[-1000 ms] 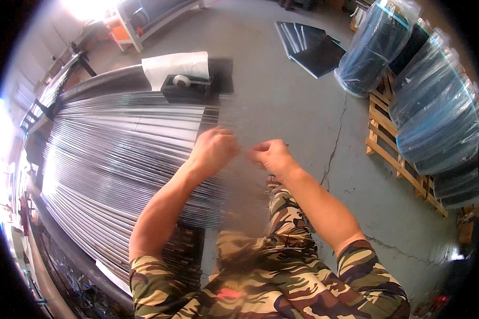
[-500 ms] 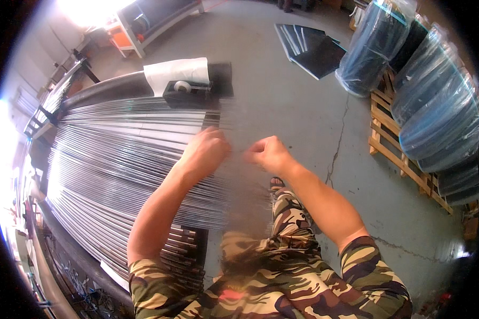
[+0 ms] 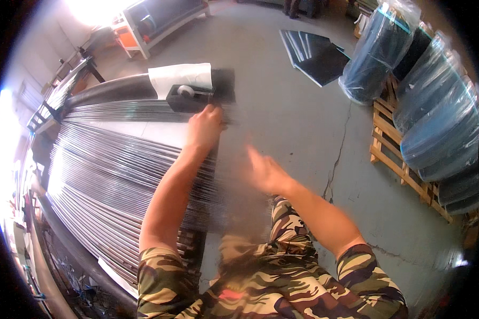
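Long thin dark shiny rods (image 3: 117, 154) lie side by side across a table on my left, their near-hand ends blurred. My left hand (image 3: 205, 127) is over the right ends of the far rods, fingers curled and closed; what they grip is hidden. Just beyond it sits a black tape dispenser (image 3: 178, 101) with a pale roll (image 3: 186, 91). My right hand (image 3: 269, 173) is apart from the rods, right of their ends, a finger stretched out and blurred, with nothing visible in it. A pale strip (image 3: 138, 129) shows through a gap between the far rods and the others.
White paper (image 3: 181, 76) lies on the table's far end, beside the dispenser. Dark flat panels (image 3: 316, 56) are on the floor ahead. To the right, plastic-wrapped dark rolls (image 3: 378, 58) stand by a wooden pallet (image 3: 388, 143); more wrapped rolls rest on it. A white-framed bench (image 3: 165, 26) stands far left.
My left hand has moved away from me toward the tape dispenser, and a gap has opened among the rods. My right hand has dropped slightly nearer to me, a finger now extended.
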The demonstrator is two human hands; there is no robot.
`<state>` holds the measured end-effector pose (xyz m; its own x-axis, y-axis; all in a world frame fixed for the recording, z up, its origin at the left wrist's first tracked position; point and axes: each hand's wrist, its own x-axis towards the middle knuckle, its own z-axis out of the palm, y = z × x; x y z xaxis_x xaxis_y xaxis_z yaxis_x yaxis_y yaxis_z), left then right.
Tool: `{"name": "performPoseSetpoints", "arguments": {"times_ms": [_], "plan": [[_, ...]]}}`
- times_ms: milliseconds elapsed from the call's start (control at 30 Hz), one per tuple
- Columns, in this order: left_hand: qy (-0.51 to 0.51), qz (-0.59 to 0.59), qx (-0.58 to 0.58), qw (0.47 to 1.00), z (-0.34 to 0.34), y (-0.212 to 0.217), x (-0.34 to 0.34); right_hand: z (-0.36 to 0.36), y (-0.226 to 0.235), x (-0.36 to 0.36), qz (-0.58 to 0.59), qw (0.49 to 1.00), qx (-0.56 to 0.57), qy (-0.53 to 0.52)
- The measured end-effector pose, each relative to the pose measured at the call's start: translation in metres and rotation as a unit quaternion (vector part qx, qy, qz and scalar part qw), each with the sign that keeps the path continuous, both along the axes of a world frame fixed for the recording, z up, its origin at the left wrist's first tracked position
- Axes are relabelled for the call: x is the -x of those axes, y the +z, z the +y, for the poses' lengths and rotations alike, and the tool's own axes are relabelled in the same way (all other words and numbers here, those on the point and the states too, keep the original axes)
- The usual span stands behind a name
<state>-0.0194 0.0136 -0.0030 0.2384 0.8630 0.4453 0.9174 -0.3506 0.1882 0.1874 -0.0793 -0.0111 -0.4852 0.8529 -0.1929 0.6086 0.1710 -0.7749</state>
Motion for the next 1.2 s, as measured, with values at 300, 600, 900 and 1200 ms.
{"name": "performPoseSetpoints", "arguments": {"times_ms": [300, 600, 900, 1200], "plan": [[-0.115, -0.055, 0.051, 0.991, -0.029, 0.008, 0.034, 0.021, 0.019, -0.028, 0.079, 0.993, 0.056, 0.073], [0.012, -0.168, -0.208, 0.964, 0.011, 0.026, 0.02, 0.166, 0.096, 0.056, -0.04, 0.973, -0.226, -0.023], [0.025, -0.218, -0.193, 0.956, 0.019, 0.007, 0.023, 0.195, 0.113, 0.086, -0.177, 0.965, -0.179, 0.072], [0.006, -0.228, -0.216, 0.949, 0.02, -0.001, 0.021, 0.201, 0.115, 0.079, -0.142, 0.985, -0.071, 0.072]]}}
